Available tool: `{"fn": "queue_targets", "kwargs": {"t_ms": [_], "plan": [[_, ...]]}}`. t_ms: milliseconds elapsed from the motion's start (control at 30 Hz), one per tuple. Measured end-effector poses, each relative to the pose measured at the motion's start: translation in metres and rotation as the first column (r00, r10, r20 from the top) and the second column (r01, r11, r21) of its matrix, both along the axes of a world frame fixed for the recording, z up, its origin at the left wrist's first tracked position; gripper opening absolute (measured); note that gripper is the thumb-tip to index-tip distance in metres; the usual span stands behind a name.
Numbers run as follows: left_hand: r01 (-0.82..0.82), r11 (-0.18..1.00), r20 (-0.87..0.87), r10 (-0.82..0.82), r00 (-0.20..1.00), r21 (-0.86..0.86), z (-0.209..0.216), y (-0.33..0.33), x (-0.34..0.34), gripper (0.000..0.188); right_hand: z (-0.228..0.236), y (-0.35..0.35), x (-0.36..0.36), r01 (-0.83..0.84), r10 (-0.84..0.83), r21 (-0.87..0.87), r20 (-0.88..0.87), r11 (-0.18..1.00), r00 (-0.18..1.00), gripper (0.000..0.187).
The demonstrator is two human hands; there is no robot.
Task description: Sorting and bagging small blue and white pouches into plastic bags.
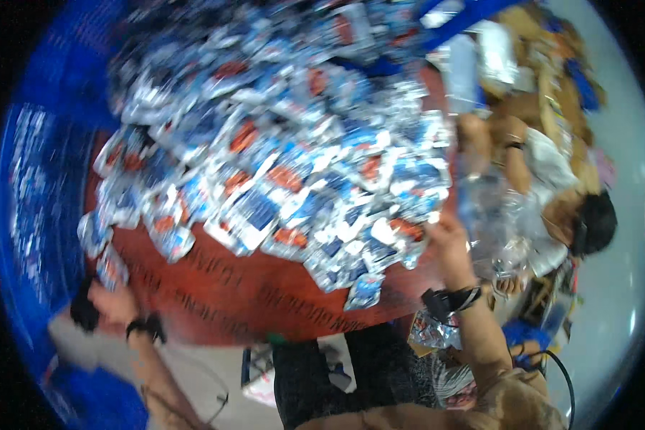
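Note:
A large heap of shiny foil packets [287,179] in silver, blue and orange-red covers most of a red table [193,287]. At the table's left end, my left hand [115,302] is closed at the lower end of a packet [111,267], though motion blurs the fingers. My right hand [448,247] reaches up along the heap's right edge with bent fingers, next to a packet with an orange-red patch [406,229]. Whether those fingers grip it is hidden by blur. One small packet [365,292] lies at the heap's near edge. Both wrists wear black bands.
Blue plastic walls [43,193] rise at the left. Across the table's right side, another person [552,193] in a white top and dark cap works beside clear plastic bags [498,215]. Cartons [516,107] stand at the far right. A cable [562,373] hangs by my right arm.

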State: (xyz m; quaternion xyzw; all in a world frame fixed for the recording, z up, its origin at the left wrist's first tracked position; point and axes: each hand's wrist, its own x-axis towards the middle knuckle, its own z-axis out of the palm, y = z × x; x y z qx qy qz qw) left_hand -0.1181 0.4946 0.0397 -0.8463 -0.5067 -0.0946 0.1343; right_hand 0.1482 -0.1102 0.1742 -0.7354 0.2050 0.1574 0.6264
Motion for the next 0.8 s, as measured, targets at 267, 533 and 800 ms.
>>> {"fn": "queue_targets", "kwargs": {"t_ms": [267, 533, 800], "plan": [[-0.184, 0.835, -0.086, 0.163, 0.983, -0.518, -0.079, 0.026, -0.038, 0.080, -0.015, -0.092, 0.029, 0.259, -0.262, 0.098, 0.017, 0.961, 0.965, 0.008], [0.094, 0.797, 0.040, -0.087, 0.995, -0.597, -0.070, 0.005, -0.077, 0.054, -0.031, -0.127, 0.247, 0.040, 0.304, -0.632, 0.427, 0.774, 0.851, 0.013], [0.540, 0.720, 0.365, -0.407, 0.837, -0.435, 0.024, -0.278, -0.004, 0.054, -0.047, -0.112, 0.301, -0.199, 0.449, -0.801, 0.096, 0.565, 0.888, 0.037]]}}
